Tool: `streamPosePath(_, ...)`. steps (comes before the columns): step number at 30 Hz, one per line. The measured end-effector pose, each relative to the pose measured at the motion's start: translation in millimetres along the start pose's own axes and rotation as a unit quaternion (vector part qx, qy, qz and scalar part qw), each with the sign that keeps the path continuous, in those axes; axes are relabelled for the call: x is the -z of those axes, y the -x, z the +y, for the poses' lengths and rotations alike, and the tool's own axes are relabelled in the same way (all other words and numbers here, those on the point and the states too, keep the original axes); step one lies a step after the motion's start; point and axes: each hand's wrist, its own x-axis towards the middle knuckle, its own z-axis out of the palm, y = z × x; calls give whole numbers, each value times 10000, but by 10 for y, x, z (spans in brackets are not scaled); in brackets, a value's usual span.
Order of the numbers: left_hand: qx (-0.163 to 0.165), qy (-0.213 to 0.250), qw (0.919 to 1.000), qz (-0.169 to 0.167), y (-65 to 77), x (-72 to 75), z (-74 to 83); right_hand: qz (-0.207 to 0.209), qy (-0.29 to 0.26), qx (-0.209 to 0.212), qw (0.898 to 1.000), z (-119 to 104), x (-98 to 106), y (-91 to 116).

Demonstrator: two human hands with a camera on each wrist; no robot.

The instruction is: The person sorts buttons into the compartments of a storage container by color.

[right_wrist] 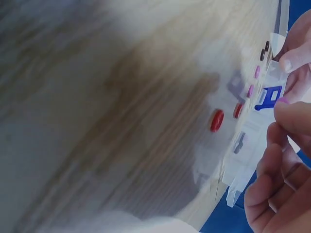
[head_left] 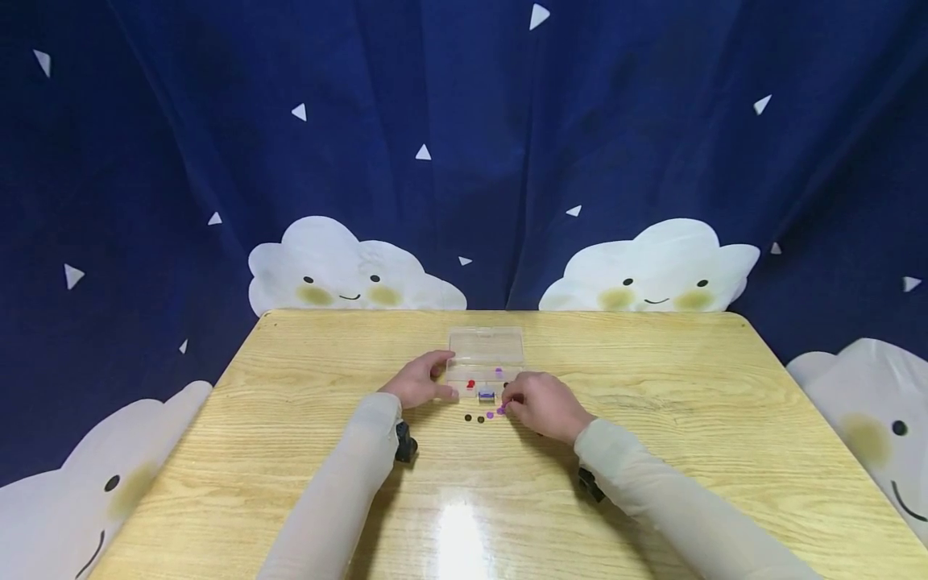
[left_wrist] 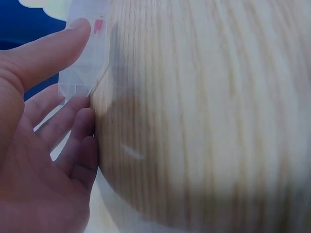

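Observation:
A clear plastic box (head_left: 464, 370) with compartments lies with its lid (head_left: 486, 345) tipped back. My left hand (head_left: 422, 380) holds its left end, thumb at the near corner and fingers toward the far one. Red pieces (head_left: 470, 385) and a purple piece (head_left: 498, 371) show inside the box. At its front is a small blue frame-like piece (right_wrist: 269, 98). My right hand (head_left: 545, 405) is at the front right of the box, pinching a small purple button (right_wrist: 283, 100) between thumb and forefinger. The fingertips partly hide it.
In front of the box, black buttons (head_left: 467, 418) and purple buttons (head_left: 490, 416) lie in a row on the wooden table (head_left: 290, 499). Red buttons (right_wrist: 217, 120) continue the row under my right hand. A dark blue curtain (head_left: 471, 121) hangs behind the table.

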Motion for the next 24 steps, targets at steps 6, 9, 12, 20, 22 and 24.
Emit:
streamPosePath(6, -5, -15, 10000, 0, -12, 1, -4, 90, -23, -180, 9998, 33, 61, -18)
streamPosePath(9, 9, -13, 10000, 10, -12, 1, 1, 133, -108, -216, 9996, 59, 81, -32)
streamPosePath(12, -17, -31, 10000, -44, -17, -5, 2, 142, -100, -268, 9995, 106, 90, -46)
streamPosePath(20, -5, -81, 9999, -122, -29, 1, -8, 247, -200, -352, 9989, 194, 160, -129)
streamPosePath(22, -3, -82, 9999, -101, -26, 5, -14, 279, -271, -406, 9984, 208, 176, -160)
streamPosePath(24, 7, -68, 9999, -75, -22, 11, -15, 311, -303, -487, 9979, 222, 186, -191)
